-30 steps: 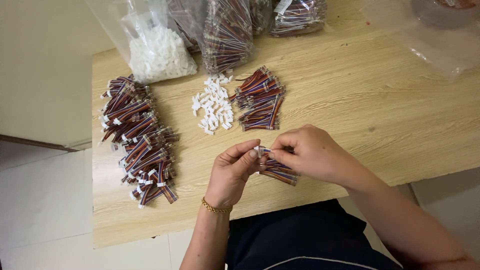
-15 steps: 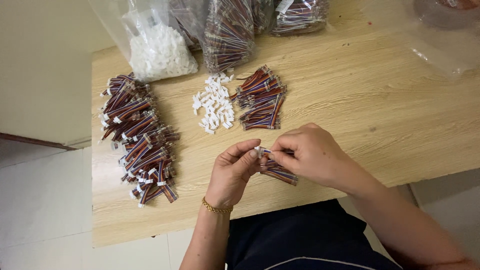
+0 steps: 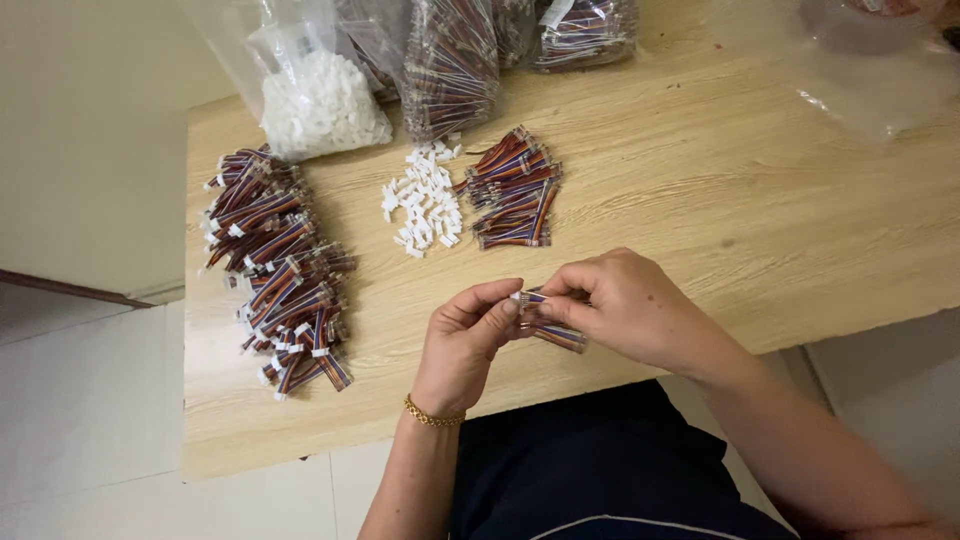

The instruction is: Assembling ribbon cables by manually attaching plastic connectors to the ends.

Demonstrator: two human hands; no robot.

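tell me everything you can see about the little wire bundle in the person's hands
The wire bundle is a short flat ribbon of thin multicoloured wires, mostly red, brown and blue, in what looks like plastic insulation. A small white piece sits at its upper left end, too small to make out. It slants from upper left to lower right above the near edge of the wooden table. The left hand pinches the white end, and the right hand holds the wires from above. Its lower end sticks out free.

Light wooden table; pale tiled floor
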